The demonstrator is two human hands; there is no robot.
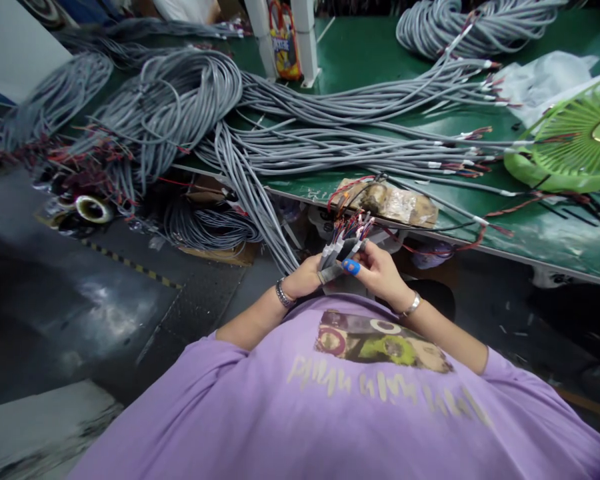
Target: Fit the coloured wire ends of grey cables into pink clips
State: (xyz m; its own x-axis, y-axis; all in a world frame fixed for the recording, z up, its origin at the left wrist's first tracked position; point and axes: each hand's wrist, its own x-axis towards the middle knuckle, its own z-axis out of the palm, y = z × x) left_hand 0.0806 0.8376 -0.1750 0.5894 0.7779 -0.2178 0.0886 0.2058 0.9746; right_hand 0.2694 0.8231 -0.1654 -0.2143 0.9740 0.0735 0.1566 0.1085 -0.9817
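Note:
Close to my body, my left hand [304,275] is wrapped round a bundle of grey cables [267,217] that hangs down from the bench. The stripped ends, thin coloured wires [351,227] with white bands below them, point up and away from me. My right hand [384,275] closes on the right side of the same bundle, its thumb against the cables. Around that thumb is a blue wrap [351,267]. A dark grey strip [330,273] crosses the cables between both hands; what it is I cannot tell.
More grey cables [305,150] lie along the green bench [360,40], with a large coil [180,100] at left. A green fan [570,133] stands at right. A taped block [390,203] sits at the front edge. Tape rolls [94,209] are below left.

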